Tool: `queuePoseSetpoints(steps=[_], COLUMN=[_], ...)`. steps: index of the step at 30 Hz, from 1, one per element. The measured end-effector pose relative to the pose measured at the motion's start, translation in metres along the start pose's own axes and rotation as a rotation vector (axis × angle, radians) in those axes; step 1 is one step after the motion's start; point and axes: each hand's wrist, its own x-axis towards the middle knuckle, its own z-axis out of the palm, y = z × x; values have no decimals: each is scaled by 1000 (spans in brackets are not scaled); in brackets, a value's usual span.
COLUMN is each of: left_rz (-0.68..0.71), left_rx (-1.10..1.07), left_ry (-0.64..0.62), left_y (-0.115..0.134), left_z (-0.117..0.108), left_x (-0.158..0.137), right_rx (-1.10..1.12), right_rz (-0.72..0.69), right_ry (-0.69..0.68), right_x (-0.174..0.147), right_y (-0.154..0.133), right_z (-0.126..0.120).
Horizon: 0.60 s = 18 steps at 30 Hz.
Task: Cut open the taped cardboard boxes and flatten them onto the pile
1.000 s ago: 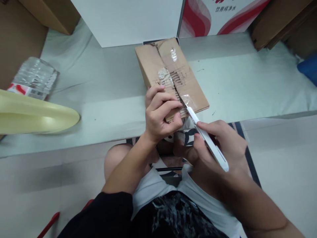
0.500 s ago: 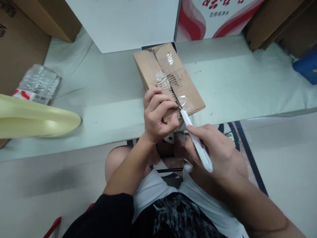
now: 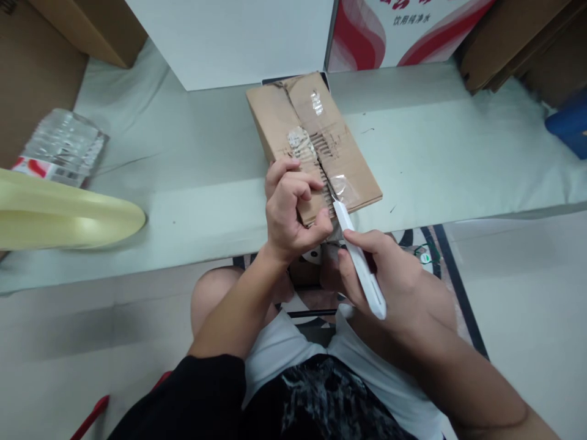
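A brown cardboard box (image 3: 342, 143) lies at an angle on the pale cloth-covered table, its top seam torn and patched with clear tape. My left hand (image 3: 293, 205) grips the box's near left corner, its curled fingers on the top and its thumb by the near edge. In my right hand (image 3: 394, 269) is a white utility knife (image 3: 360, 263), held along its handle. The knife's tip meets the top seam close to the near edge, just right of my left fingers. How deep the blade sits is hidden.
A large white box (image 3: 247, 36) and a red-and-white carton (image 3: 362, 36) stand behind. At the left are a crushed clear plastic bottle (image 3: 68, 143) and a pale yellow rounded object (image 3: 68, 211). A blue object (image 3: 568, 131) and folded cardboard (image 3: 509, 46) sit at the right.
Some fingers of my left hand have curled back a little from the knife's tip. The knife stays at the seam, its handle end shifted slightly left. The whole view has moved a little.
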Motion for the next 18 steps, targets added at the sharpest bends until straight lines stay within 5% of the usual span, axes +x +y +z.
queuePoseSetpoints(steps=[8, 18], left_rz=[-68, 36], left_rx=[21, 26], left_ry=[-38, 43], left_y=[1, 1], left_z=[0, 1], left_x=[-1, 2], right_rx=[-1, -16], right_rz=[9, 162], right_ry=[24, -22], right_x=[1, -1], right_y=[3, 0], right_z=[1, -8])
